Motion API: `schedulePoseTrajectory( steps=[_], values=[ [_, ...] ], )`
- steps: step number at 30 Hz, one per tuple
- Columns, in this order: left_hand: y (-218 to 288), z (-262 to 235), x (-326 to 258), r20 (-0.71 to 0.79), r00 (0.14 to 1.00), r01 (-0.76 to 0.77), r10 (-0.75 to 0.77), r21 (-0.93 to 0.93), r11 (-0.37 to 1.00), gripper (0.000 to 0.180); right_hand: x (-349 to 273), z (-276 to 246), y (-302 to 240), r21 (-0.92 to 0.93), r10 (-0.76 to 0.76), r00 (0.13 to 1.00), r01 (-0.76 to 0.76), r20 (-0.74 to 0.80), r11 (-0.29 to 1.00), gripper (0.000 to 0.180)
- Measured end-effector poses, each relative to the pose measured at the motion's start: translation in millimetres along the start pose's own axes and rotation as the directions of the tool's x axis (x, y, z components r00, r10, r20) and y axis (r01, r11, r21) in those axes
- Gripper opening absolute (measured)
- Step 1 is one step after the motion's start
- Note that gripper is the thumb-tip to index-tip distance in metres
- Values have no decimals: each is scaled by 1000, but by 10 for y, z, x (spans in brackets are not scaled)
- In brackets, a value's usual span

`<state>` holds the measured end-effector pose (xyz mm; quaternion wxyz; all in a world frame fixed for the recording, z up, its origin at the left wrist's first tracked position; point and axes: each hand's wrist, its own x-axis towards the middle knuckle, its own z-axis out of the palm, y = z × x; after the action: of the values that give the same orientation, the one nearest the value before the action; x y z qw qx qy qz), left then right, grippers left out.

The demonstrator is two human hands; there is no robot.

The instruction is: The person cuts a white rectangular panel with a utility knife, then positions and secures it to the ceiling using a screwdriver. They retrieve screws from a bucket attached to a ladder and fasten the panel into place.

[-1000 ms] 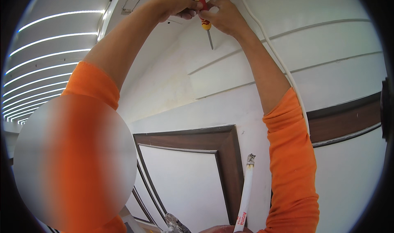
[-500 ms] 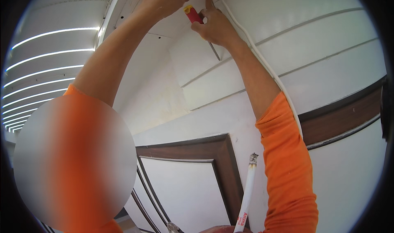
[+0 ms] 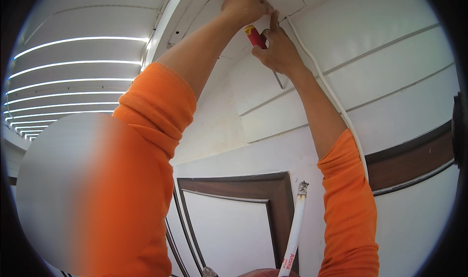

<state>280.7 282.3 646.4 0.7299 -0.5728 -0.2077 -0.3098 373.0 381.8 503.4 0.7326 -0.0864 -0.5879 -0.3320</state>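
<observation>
Both my arms reach up to a white ceiling panel (image 3: 222, 13). My left hand (image 3: 242, 6) is closed, its fingertips pinched together against the panel; whatever they hold is hidden or too small to make out. Just right of it, my right hand (image 3: 282, 50) grips a screwdriver (image 3: 255, 37) with a red and yellow handle. The metal shaft points down past the palm. The right index finger stretches up to the panel, close to the left fingertips.
A white cable (image 3: 319, 72) runs from the ceiling down the panelled wall beside my right forearm. Bright light strips (image 3: 80, 39) line the ceiling on the left. Below are a dark brown wooden frame (image 3: 278, 194) and a lit cigarette (image 3: 296, 223). A blurred disc covers the lower left.
The view has shifted, so the ceiling and both arms sit lower and further right. My left hand has come closer to the right index finger. The screwdriver stays in my right hand.
</observation>
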Motion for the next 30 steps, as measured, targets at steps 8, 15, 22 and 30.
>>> schedulePoseTrajectory(
  steps=[8,15,22,30],
  values=[
    [382,-415,9,404,824,562,-398,-487,668,25,-206,-249,-172,244,263,941,-209,-216,947,42],
    [377,-593,-142,484,822,563,-300,-612,555,28,-660,-615,-793,653,524,757,-175,-390,737,43],
    [448,-595,-119,495,815,572,-301,-610,548,24,-612,-969,-739,768,643,592,-62,-486,638,39],
    [171,-235,118,575,797,602,-184,-734,314,35,-703,-617,-649,616,564,698,-221,-442,756,31]
  ],
)
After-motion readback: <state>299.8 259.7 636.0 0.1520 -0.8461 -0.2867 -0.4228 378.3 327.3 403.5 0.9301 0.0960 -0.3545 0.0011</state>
